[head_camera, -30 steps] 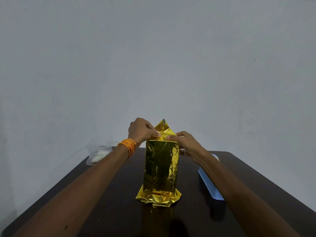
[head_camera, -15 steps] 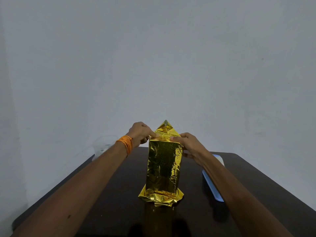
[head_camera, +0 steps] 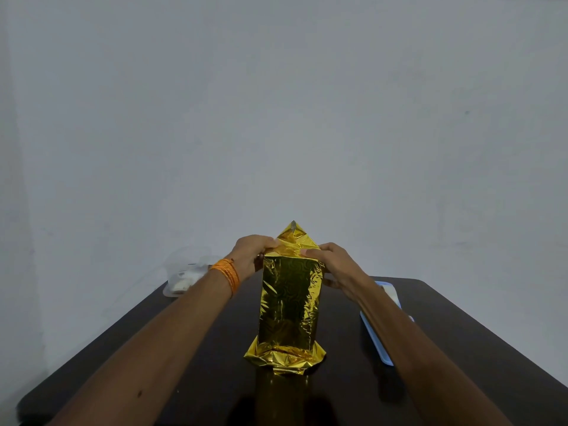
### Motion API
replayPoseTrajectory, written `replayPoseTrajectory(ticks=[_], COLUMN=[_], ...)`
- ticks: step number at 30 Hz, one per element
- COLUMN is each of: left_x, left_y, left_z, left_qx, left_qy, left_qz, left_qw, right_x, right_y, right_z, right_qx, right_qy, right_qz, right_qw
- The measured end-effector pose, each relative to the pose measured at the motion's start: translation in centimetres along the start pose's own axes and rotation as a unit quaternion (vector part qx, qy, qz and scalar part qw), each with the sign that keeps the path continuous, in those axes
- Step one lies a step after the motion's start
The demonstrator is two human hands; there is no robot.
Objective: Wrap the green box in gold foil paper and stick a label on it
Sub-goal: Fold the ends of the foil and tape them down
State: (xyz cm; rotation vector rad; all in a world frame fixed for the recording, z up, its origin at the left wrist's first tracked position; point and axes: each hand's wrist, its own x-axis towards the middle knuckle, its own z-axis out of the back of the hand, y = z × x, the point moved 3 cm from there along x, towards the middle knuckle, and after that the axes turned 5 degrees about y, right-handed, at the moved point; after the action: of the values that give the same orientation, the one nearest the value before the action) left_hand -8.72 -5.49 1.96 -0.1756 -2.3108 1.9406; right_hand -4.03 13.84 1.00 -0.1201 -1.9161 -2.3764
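Now in hand: the top end of the gold foil paper [head_camera: 289,305] is being closed; its triangular flap [head_camera: 293,238] stands upright, not yet folded down.
Left hand [head_camera: 250,256]: the foil's top left corner is pinched between the thumb and curled fingers.
Right hand [head_camera: 333,265]: the top right corner is pinched likewise, with fingertips laid on the front edge.
Task's thing: the green box stands upright on end at the middle of the dark table [head_camera: 461,348], between the hands and wholly sheathed in foil.
Done well: the side tucks should be kept flat against the box's top while the flap is creased sharply and brought down. Foil is likely to spring back, so each crease is best pressed firmly, and the tall parcel steadied against tipping.
Bottom end: crumpled foil is splayed on the table; it is judged unfinished.
Hidden: no green is seen. No tape or label can be made out. The contents of the clear container [head_camera: 184,272] and of the blue tray [head_camera: 381,348], partly covered by the right forearm, cannot be told.
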Motion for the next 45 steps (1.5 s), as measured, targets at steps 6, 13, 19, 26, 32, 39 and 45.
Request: replayPoseTrajectory(ticks=[6,13,19,26,32,39,45], left_x=[0.1,-0.3,-0.2,-2.0,-3.9,-5.4,-5.7], left_y=[-0.2,2.2,2.8,2.3,1.6,0.7,0.2], left_z=[0.8,0.5,0.6,-0.3,0.4,-0.7,0.0], left_qx=[0.095,0.063,0.044,0.060,0.109,0.179,0.176], left_qy=[-0.075,0.023,-0.005,-0.080,-0.118,-0.036,-0.053], left_qz=[-0.081,-0.023,-0.053,-0.082,-0.140,-0.199,-0.269], left_qw=[0.989,0.998,0.998,0.992,0.977,0.963,0.945], right_x=[-0.1,-0.2,-1.8,-4.9,-3.5,-3.1,-2.9], right_y=[0.0,0.3,1.3,3.8,3.3,2.9,1.6], right_z=[0.3,0.0,-0.2,-4.2,-3.9,-3.4,-2.0], right_qx=[0.008,0.009,-0.084,-0.299,-0.259,-0.314,-0.180], right_qy=[0.000,-0.001,-0.189,-0.159,-0.121,-0.089,-0.053], right_qz=[-0.001,-0.001,0.129,0.269,0.198,0.157,0.186], right_qw=[1.000,1.000,0.970,0.902,0.938,0.932,0.964])
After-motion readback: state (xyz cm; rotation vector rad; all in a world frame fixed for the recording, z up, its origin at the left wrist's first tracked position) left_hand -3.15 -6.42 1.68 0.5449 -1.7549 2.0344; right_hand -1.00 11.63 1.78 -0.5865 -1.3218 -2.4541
